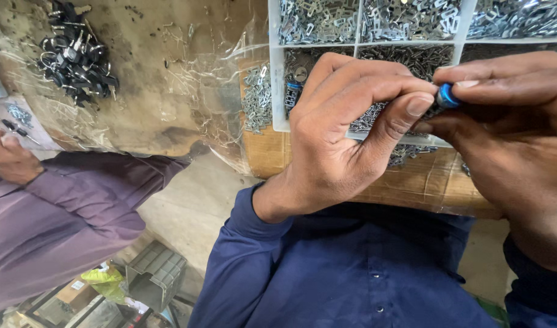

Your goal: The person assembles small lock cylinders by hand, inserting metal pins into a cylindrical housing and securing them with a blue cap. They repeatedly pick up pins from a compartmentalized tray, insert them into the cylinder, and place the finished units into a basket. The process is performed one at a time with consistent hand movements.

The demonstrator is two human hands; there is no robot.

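Bare hands (351,121) emerge from dark navy long sleeves (242,255); matching buttoned shirt front with small dark buttons

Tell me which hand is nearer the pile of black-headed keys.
Left. The left hand lies right of the keys, over the parts tray; the right hand is farther right still, pinching a blue part.

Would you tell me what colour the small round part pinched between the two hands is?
Blue; the small round part shows best in the head view.
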